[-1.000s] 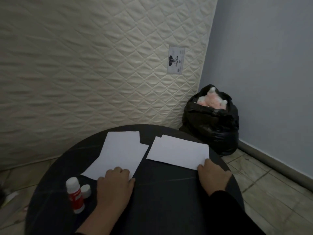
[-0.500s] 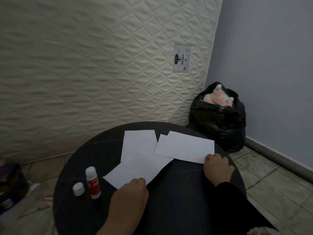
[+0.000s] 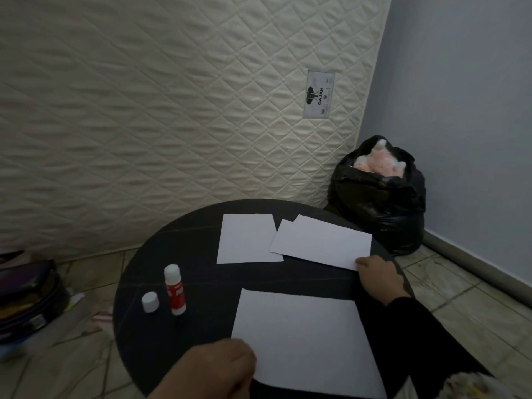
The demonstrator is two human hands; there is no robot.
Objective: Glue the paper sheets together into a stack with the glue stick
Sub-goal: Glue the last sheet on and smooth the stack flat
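While the left hand [image 3: 214,370] holds the near sheet [image 3: 305,341] by its lower-left corner, the right hand [image 3: 377,279] rests on a far one.

Its fingers curl over the lower-right corner of the overlapping sheets [image 3: 322,243] at centre right; whether that grip pinches, I cannot tell. Another sheet [image 3: 246,239] lies just left, partly under them. Left of centre on the round dark surface [image 3: 201,283], the uncapped glue stick [image 3: 174,289] stands beside its cap [image 3: 150,302].

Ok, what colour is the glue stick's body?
Red with white lettering, on the glue stick, in the head view.
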